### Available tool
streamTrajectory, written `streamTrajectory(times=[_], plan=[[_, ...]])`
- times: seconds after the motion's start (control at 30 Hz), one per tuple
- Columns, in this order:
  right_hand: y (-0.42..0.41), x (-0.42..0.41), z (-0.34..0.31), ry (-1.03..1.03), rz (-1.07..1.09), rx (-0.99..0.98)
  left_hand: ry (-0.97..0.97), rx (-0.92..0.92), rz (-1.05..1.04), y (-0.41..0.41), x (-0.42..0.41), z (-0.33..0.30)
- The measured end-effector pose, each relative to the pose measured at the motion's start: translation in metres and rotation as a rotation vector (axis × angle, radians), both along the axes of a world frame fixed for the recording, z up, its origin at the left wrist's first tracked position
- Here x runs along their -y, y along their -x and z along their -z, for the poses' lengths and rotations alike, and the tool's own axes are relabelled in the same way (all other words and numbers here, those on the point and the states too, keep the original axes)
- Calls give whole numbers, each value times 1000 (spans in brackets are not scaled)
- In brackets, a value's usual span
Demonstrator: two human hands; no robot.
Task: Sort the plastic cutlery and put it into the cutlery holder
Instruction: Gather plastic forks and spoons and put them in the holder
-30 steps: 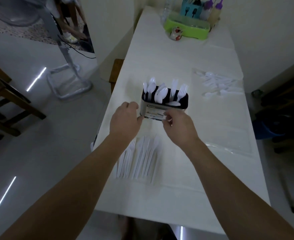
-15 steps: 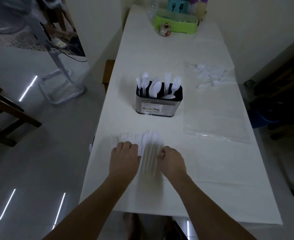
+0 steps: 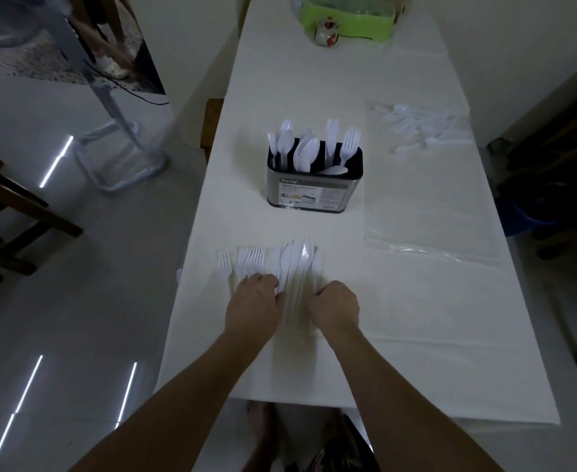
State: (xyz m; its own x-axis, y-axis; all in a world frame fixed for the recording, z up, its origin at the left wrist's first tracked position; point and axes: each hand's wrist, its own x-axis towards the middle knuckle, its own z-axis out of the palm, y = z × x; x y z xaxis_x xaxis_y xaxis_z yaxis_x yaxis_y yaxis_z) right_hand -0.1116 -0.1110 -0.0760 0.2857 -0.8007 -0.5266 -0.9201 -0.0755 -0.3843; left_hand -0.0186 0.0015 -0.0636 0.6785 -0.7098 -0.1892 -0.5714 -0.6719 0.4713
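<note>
Left hand: the left hand (image 3: pixel 253 306) is lying knuckles-up on the near part of the table, fingers curled down onto the handles of the loose forks and the left edge of the bundle; whether it is gripping or only pressing cannot be told.
Right hand: the right hand (image 3: pixel 335 307) is lying just right of the bundle, fingers curled inward against its right edge; the fingertips are hidden, so the exact hold cannot be told.
Bundle: a bundle of white cutlery (image 3: pixel 295 264) is lying flat between the two hands, heads pointing far; it appears wrapped in clear film.
Loose forks: a group of white forks (image 3: pixel 250 258) is lying just left of the bundle, tines pointing far; a single fork (image 3: pixel 224 264) is lying apart, further left, near the table's left edge.
Cutlery holder: the cutlery holder (image 3: pixel 314 189) is standing upright at the table's middle, far of the hands and well apart from them; spoons (image 3: pixel 300 149) are standing in its left part and a fork (image 3: pixel 350 144) in its right part; one spoon is lying across the rim.
Table: the white table (image 3: pixel 399 352) is running from near to far.
Other items: a clear plastic sheet (image 3: pixel 430 240) is lying right of the holder; a pile of small white utensils (image 3: pixel 423 126) is lying at its far end; a green tray (image 3: pixel 365 25) is sitting at the far end of the table.
</note>
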Motion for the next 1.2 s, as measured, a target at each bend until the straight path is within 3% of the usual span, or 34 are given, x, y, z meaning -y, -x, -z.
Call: streamTrajectory(times=[0.1,0.23,0.4,0.57,0.77,1.0,1.2], plan=[[2,-4,-8,-51,25,113,70,-316,-164,-3,12,-7],[-3,-22,-18,-53,-141,247,117,-596,-306,-9,21,-15],[-15,-25,-14,-3,-248,325,157,-586,-429,-23,14,-14],[-17,-13,7,69,-119,75,259,-727,-579,-30,5,-14],[-23,-9,9,38,-76,5,278,-826,-639,-31,4,-10],[-20,-4,6,-23,-31,12,312,-934,-693,-32,9,-10],[-15,-9,-16,-28,-16,140,325,-984,-709,-30,14,-10]])
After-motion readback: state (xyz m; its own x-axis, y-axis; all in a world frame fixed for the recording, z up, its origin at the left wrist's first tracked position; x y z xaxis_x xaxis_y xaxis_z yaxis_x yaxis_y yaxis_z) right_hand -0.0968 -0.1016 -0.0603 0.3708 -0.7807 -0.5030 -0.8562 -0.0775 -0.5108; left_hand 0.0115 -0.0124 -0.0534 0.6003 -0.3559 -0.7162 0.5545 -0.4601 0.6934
